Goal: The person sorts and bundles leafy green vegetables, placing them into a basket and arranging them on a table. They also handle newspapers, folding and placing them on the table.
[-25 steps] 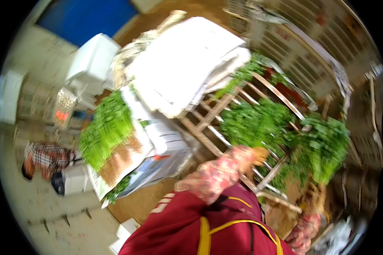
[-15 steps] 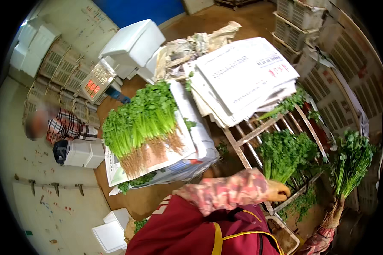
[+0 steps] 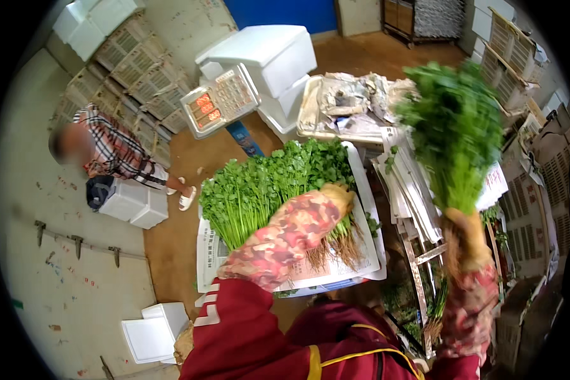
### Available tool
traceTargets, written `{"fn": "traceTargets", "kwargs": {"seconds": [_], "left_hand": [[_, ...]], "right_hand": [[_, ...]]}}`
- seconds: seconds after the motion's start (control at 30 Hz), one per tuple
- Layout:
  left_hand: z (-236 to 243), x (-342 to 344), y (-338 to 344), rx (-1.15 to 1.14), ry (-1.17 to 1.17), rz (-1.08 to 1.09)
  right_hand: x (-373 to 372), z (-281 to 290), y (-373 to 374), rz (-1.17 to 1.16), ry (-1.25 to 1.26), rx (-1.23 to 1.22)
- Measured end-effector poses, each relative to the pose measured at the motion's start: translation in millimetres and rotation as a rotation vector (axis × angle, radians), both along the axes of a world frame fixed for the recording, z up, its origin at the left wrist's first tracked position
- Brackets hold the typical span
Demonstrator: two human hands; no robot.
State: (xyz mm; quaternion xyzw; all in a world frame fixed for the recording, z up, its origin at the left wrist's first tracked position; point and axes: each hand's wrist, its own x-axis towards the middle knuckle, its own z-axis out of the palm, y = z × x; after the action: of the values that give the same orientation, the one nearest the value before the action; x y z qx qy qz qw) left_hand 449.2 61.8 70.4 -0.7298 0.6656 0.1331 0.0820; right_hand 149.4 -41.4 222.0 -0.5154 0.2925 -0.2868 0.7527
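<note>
One bunch of leafy greens (image 3: 453, 136) stands upright in the right hand (image 3: 468, 234), leaves toward twelve o'clock and roots (image 3: 451, 250) toward six. That hand is closed round the lower stems. The bunch looks fairly light: probably springy in the stem, soft in the leaf, and perhaps slippery if damp. Leaves would likely bruise and stems snap if squeezed hard, so the gathered stems just above the roots seem the best place to take hold.

Between eight and nine o'clock from it, a row of greens (image 3: 269, 183) lies on newspaper (image 3: 206, 256), roots toward the wearer. The left hand (image 3: 337, 195) rests against the row's right end; its fingers are partly lost among the leaves, so I cannot tell whether it grips any.

Around the row, a stack of paper (image 3: 399, 180) lies at three o'clock and a slatted frame (image 3: 418, 272) at four. A tray (image 3: 308, 111) of crumpled paper sits near one o'clock, a foam box (image 3: 266, 57) at twelve, and a lit scale (image 3: 221, 101) at eleven. Farther off, a seated person (image 3: 117, 139) in a checked shirt is between nine and ten.
</note>
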Motion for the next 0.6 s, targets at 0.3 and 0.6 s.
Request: {"fn": "traceTargets", "kwargs": {"seconds": [0.3,0.6], "left_hand": [[28.7,29.1,62.1,-0.157,-0.034,-0.005],[69.7,20.7,39.7,-0.488,0.172,-0.035]], "right_hand": [[163.4,-146.7,43.0,0.225,0.504,-0.198],[159.6,-197.6,38.2,0.322,0.686,-0.315]]}}
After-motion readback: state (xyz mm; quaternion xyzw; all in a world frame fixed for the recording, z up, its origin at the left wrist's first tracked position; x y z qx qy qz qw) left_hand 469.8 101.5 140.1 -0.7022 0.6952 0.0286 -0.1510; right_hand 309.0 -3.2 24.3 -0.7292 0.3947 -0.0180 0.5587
